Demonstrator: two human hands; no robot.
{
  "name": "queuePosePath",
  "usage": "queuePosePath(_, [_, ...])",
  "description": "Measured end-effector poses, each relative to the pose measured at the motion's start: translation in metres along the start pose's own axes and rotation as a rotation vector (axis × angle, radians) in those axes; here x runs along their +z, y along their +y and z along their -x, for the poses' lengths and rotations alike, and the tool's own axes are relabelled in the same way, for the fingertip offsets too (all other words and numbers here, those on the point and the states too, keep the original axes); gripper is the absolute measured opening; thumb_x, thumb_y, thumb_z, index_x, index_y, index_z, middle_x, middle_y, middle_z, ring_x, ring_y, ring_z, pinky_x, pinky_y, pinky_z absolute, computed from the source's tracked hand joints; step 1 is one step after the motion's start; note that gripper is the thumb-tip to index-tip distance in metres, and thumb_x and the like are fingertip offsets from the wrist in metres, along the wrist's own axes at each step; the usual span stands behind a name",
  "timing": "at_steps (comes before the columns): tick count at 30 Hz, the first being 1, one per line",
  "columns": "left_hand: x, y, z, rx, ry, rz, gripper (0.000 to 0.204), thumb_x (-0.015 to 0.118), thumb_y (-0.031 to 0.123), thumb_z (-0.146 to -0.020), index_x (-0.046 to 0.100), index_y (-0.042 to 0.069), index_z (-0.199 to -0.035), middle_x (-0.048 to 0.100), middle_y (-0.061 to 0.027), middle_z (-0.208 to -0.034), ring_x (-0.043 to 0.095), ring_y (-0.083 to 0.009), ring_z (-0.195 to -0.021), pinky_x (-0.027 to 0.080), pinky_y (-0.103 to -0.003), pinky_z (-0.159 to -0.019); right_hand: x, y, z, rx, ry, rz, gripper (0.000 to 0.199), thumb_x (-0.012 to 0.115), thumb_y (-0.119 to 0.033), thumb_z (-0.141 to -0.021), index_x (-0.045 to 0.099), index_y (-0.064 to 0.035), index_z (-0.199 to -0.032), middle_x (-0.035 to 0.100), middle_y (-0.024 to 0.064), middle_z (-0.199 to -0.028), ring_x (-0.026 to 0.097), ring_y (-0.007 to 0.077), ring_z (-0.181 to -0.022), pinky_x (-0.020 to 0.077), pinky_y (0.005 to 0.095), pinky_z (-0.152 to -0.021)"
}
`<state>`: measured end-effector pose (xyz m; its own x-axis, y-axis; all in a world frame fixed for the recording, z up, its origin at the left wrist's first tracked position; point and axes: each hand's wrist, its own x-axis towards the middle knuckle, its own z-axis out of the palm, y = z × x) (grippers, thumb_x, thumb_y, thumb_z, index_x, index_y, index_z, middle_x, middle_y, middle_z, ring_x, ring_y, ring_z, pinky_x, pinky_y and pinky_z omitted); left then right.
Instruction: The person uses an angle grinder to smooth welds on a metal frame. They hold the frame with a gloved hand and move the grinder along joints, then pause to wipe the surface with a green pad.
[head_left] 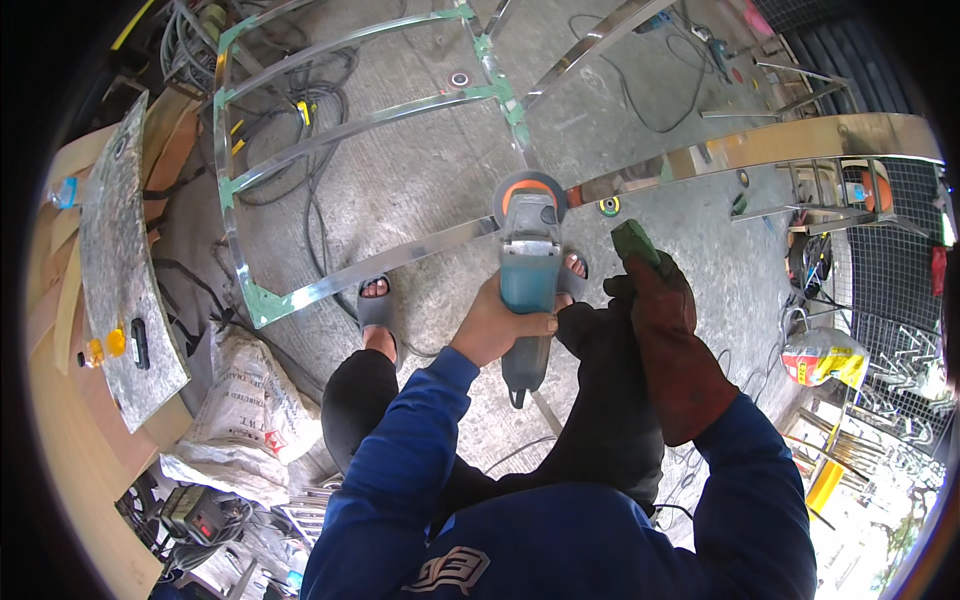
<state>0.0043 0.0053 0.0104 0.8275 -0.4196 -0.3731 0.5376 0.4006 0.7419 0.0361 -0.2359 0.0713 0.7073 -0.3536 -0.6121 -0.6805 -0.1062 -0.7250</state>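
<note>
The angle grinder (530, 280) is in the left hand (490, 325), in front of the person's body and between the two feet. This bare hand is wrapped around the grinder's body, with the thumb lying across its top; the other fingers are hidden below. The long axis of the tool points almost straight away from the person, and its disc (499, 200) is at the far end.

The right hand (645, 285), in a dark red glove, pinches a green block (633, 241). The block lies to the right of the disc and a little nearer to the person, apart from it, with its long axis leaning to the far left. Beyond, the metal frame (370, 262) meets the disc in the view; I cannot tell if they touch.

At left, a white sack (240, 415) lies crumpled; at right, there is a red-yellow plastic bag (822, 357). Their contents I cannot see.
</note>
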Motion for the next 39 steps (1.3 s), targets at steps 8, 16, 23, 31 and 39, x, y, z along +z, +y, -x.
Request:
queuePosePath(8, [0.0,-0.003,-0.002,-0.031,0.035,0.062,0.064,0.078,-0.01,-0.079,0.056,-0.003,-0.139,0.072,-0.0119,-0.118,0.075,-0.021,-0.103,0.06,-0.035,-0.088,0.003,0.007,-0.001,-0.021,0.011,-0.089,0.031,0.074,-0.029,-0.096,0.066,-0.008,-0.118,0.071,0.0078,-0.084,0.06,0.016,-0.066,0.0485,0.0345,-0.062])
queuePosePath(16, [0.0,-0.005,-0.001,-0.022,0.098,0.032,0.055,0.089,0.006,-0.075,0.064,-0.001,-0.124,0.075,-0.0098,-0.107,0.072,-0.0196,-0.096,0.058,-0.036,-0.089,0.0,0.005,-0.003,-0.009,-0.002,-0.021,0.037,0.074,-0.029,-0.098,0.065,-0.0082,-0.127,0.074,0.0097,-0.091,0.069,0.0205,-0.075,0.0547,0.0383,-0.069])
queuePosePath(23, [0.002,0.0,0.0,0.043,-0.011,0.075,0.063,0.082,-0.008,-0.077,0.061,0.001,-0.136,0.072,-0.0068,-0.114,0.07,-0.017,-0.103,0.059,-0.034,-0.093,0.004,0.002,0.001,-0.024,0.014,-0.034,0.032,0.074,-0.029,-0.098,0.066,-0.0077,-0.12,0.073,0.009,-0.088,0.064,0.0183,-0.07,0.0525,0.0365,-0.067])
queuePosePath(31, [-0.001,-0.003,-0.001,0.016,0.009,-0.038,0.062,0.083,-0.006,-0.078,0.061,0.0,-0.135,0.072,-0.0063,-0.111,0.071,-0.0162,-0.1,0.059,-0.033,-0.09,0.006,0.004,0.0,-0.036,0.017,-0.05,0.03,0.074,-0.029,-0.097,0.067,-0.008,-0.118,0.072,0.0083,-0.087,0.063,0.0176,-0.069,0.0523,0.0363,-0.066])
queuePosePath(39, [0.007,0.012,0.002,-0.044,0.173,-0.226,0.064,0.09,0.011,-0.072,0.061,-0.001,-0.128,0.073,-0.0099,-0.106,0.07,-0.019,-0.094,0.057,-0.036,-0.088,0.004,0.0,0.001,-0.041,-0.018,0.011,0.038,0.073,-0.03,-0.099,0.065,-0.0078,-0.129,0.075,0.0104,-0.091,0.069,0.0206,-0.076,0.0554,0.039,-0.071])
